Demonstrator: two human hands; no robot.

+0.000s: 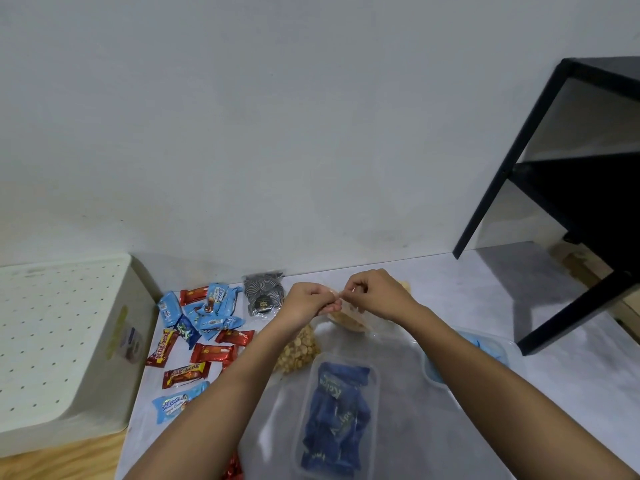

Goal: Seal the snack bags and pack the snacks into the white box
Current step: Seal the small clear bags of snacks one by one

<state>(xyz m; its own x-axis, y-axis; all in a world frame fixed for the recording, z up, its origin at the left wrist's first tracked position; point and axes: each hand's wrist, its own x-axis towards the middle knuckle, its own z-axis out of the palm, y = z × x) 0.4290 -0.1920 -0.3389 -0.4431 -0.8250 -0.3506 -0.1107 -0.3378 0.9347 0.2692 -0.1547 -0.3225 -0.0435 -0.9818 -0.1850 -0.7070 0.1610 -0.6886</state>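
Hands met well to the right of the white box (69,341). The left hand (304,303) and right hand (377,296) both pinched the top of a clear snack bag (348,320) of pale crackers, fingers curled tight. Red and blue wrapped snacks (204,327) lay just right of the box, and a clear tub (306,410) of dark blue packets sat further right.

Both arms bare: the left forearm (214,393) and right forearm (502,386) show uncovered skin from the wrists to the bottom edge of the frame, smooth and rounded, broadening towards the elbows. The left grip (308,303) and right grip (375,294) are bare as well, their backs and knuckles in view, the fingers rounded. Finer detail such as nails is too small and soft to make out.
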